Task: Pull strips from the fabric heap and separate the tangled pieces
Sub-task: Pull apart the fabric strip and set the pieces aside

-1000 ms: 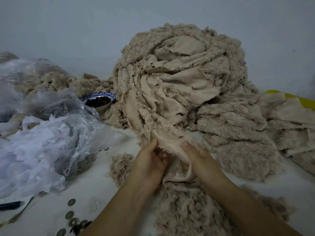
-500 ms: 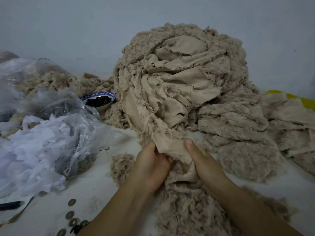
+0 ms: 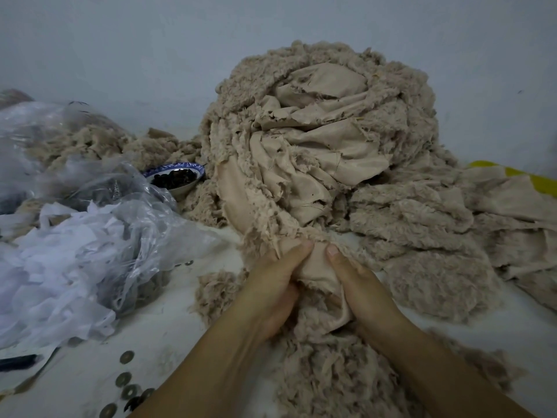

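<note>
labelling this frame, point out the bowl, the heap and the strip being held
bowl (image 3: 197,168), head view, blue rim on its right
heap (image 3: 325,140), head view, smooth folds in its middle
strip (image 3: 316,263), head view, smooth patch between the thumbs

Over the last second the left hand (image 3: 271,285) has been shifted up and toward the right hand (image 3: 364,288), so that the two thumbs, formerly well apart, are now almost touching. The strip (image 3: 316,263) held between them, earlier spread wide and loose, has been gathered into a narrow, bunched fold, drawn tighter at the foot of the fabric heap (image 3: 331,140).
</note>
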`<state>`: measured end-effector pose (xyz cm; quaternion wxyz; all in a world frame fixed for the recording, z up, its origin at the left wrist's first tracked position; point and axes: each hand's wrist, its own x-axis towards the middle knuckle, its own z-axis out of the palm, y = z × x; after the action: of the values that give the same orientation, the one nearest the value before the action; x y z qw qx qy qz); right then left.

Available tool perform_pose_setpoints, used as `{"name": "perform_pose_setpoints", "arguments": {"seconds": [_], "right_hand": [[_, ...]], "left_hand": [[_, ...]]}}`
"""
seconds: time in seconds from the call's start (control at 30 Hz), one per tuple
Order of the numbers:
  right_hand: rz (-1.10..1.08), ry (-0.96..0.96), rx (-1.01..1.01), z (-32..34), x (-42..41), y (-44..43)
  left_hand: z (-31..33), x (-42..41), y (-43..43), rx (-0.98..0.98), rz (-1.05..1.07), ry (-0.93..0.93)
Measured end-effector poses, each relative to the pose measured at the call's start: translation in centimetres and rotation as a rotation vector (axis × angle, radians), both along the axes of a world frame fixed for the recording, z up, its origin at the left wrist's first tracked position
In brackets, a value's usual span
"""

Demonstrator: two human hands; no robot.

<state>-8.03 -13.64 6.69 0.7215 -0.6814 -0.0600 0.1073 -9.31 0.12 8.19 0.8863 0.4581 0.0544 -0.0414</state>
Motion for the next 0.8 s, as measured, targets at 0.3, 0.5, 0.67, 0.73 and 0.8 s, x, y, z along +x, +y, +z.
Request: {"name": "perform_pose_setpoints", "arguments": {"seconds": [0.3,0.5,0.67,0.73,0.8], "right_hand": [[0.083,-0.099,-0.104,-0.8,-0.1,0.3],[0.046,-0.122,-0.171,-0.7,0.3,-0.6],[-0.026,-0.039,-0.114,-0.3,0.4,-0.7],[-0.044,-0.038,-0.066,-0.2,0.5,-1.0],[-0.001,-0.039,-0.061,-0.1,0.4,-1.1]], "left_hand": [[-0.1,-0.1,-0.2,-0.067,0.091,0.087],[-0.5,-0.2,0.3,0.058,0.009,0.161],[-0.3,-0.2,0.0,0.085,-0.003,0.102],[0.0,-0.5,0.1,-0.008,-0.028,0.067],[0.2,-0.5,0.4,-0.181,-0.026,0.073]]}}
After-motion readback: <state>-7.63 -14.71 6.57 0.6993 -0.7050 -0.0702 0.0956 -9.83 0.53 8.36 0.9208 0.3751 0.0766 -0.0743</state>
